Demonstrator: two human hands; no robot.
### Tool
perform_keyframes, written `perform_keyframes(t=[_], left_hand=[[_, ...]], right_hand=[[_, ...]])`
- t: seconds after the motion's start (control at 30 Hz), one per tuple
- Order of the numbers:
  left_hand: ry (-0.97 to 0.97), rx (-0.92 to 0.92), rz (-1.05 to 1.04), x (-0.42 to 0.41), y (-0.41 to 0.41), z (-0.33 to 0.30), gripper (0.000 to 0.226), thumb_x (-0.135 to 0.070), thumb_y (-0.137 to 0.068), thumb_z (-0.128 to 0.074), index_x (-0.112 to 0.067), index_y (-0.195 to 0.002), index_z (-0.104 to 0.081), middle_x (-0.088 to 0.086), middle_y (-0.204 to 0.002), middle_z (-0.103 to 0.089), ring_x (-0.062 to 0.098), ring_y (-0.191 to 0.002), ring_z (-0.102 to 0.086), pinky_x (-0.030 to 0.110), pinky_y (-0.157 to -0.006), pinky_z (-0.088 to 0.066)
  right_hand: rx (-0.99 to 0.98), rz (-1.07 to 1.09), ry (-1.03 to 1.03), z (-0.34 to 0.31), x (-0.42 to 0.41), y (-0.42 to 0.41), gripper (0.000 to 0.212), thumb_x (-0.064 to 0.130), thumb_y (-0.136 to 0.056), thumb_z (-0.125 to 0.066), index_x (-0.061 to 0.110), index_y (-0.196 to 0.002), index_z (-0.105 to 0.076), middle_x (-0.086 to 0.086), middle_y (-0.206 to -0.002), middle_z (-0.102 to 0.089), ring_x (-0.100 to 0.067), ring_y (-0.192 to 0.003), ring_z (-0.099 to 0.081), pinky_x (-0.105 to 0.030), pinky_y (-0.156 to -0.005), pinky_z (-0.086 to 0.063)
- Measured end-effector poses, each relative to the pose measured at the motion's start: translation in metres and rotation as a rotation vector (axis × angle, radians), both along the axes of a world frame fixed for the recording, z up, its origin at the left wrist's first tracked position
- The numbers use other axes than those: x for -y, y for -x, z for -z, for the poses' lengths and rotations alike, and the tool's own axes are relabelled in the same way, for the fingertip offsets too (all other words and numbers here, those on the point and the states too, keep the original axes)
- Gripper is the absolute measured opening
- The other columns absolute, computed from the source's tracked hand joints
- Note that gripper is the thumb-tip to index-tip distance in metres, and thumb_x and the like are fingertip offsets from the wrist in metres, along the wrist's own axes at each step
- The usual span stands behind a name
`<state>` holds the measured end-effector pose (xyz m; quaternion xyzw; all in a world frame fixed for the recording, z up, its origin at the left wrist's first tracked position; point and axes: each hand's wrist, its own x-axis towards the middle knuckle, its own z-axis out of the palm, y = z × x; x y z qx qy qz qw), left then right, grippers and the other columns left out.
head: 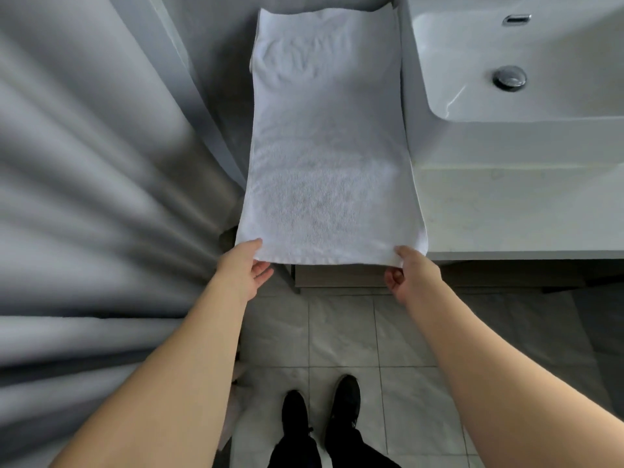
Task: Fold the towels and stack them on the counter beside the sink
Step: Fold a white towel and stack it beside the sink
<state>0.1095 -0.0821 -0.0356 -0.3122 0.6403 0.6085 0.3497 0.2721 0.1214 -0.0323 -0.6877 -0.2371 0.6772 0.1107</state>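
Note:
A white towel lies stretched lengthwise along the counter to the left of the sink, its near end lifted off the counter's front edge. My left hand pinches the towel's near left corner, thumb on top. At the near right corner, my right hand pinches the cloth the same way. The towel looks doubled, with a second layer edge showing along its left side.
The white counter runs right of the towel below the basin with its drain. A grey curtain hangs close on the left. Grey floor tiles and my black shoes are below.

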Motion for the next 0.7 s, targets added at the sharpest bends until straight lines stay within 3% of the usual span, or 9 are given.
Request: perform_keyframes(t=[0.1,0.17,0.27,0.33,0.43,0.5,0.6,0.7], left_hand=[[0.076,-0.040,0.011,-0.003,0.003,-0.025,0.008,-0.013,-0.092,-0.065,-0.012,-0.093,-0.058,0.004,-0.076,-0.055,0.014,-0.063,-0.055,0.030,-0.052,-0.049],[0.097,-0.104,0.050,-0.007,0.007,-0.039,0.008,-0.010,-0.093,-0.061,-0.011,-0.100,-0.056,0.003,-0.069,-0.051,0.015,-0.056,-0.052,0.029,-0.050,-0.051],[0.040,-0.231,0.090,-0.008,0.020,-0.056,0.025,-0.007,-0.095,-0.056,-0.021,-0.114,-0.049,0.009,-0.077,-0.060,0.020,-0.059,-0.061,0.032,-0.060,-0.059],[-0.040,-0.271,0.137,-0.010,0.033,-0.065,0.021,-0.012,-0.095,-0.060,-0.020,-0.114,-0.056,0.011,-0.088,-0.067,0.021,-0.064,-0.069,0.034,-0.064,-0.061],[-0.212,-0.291,0.230,-0.014,0.059,-0.074,0.015,-0.018,-0.092,-0.064,-0.019,-0.107,-0.061,0.008,-0.107,-0.075,0.022,-0.089,-0.075,0.037,-0.082,-0.057],[-0.293,-0.318,0.269,-0.020,0.082,-0.073,0.020,-0.010,-0.091,-0.058,-0.019,-0.109,-0.060,0.004,-0.113,-0.074,0.023,-0.104,-0.071,0.039,-0.093,-0.050],[-0.262,-0.379,0.342,-0.044,0.123,-0.073,0.036,0.007,-0.087,-0.050,-0.016,-0.113,-0.061,0.004,-0.114,-0.074,0.023,-0.108,-0.069,0.040,-0.094,-0.049],[-0.087,-0.438,0.408,-0.076,0.163,-0.074,0.021,-0.005,-0.094,-0.057,-0.013,-0.113,-0.065,0.001,-0.101,-0.077,0.017,-0.097,-0.073,0.039,-0.095,-0.051]], right_hand=[[0.000,0.028,0.001,-0.028,-0.011,0.001,0.030,0.020,-0.085,-0.072,0.010,-0.110,-0.060,-0.008,-0.088,-0.063,-0.013,-0.059,-0.057,-0.019,-0.042,-0.048],[-0.019,0.013,-0.005,-0.045,-0.023,0.007,0.029,0.023,-0.088,-0.069,0.011,-0.113,-0.061,-0.007,-0.089,-0.064,-0.013,-0.062,-0.059,-0.021,-0.044,-0.048],[-0.023,0.010,-0.055,-0.065,-0.039,0.021,0.032,0.024,-0.091,-0.064,0.013,-0.120,-0.059,-0.006,-0.091,-0.066,-0.011,-0.058,-0.059,-0.021,-0.044,-0.047],[-0.065,0.062,-0.079,-0.074,-0.049,0.033,0.030,0.023,-0.093,-0.059,0.014,-0.122,-0.056,-0.005,-0.090,-0.065,-0.011,-0.051,-0.056,-0.019,-0.045,-0.048],[-0.174,0.192,-0.095,-0.087,-0.063,0.062,0.025,0.017,-0.096,-0.049,0.021,-0.121,-0.053,-0.005,-0.094,-0.065,-0.014,-0.057,-0.060,-0.020,-0.050,-0.050],[-0.229,0.215,-0.137,-0.091,-0.075,0.087,0.031,0.012,-0.097,-0.047,0.020,-0.125,-0.053,-0.008,-0.101,-0.064,-0.015,-0.058,-0.063,-0.022,-0.053,-0.051],[-0.374,0.172,-0.126,-0.102,-0.098,0.126,0.027,0.009,-0.098,-0.045,0.011,-0.120,-0.059,-0.010,-0.097,-0.060,-0.015,-0.066,-0.064,-0.024,-0.055,-0.054],[-0.387,0.057,-0.165,-0.110,-0.129,0.161,0.030,-0.004,-0.090,-0.036,0.004,-0.104,-0.061,-0.010,-0.081,-0.057,-0.017,-0.068,-0.061,-0.027,-0.065,-0.054]])
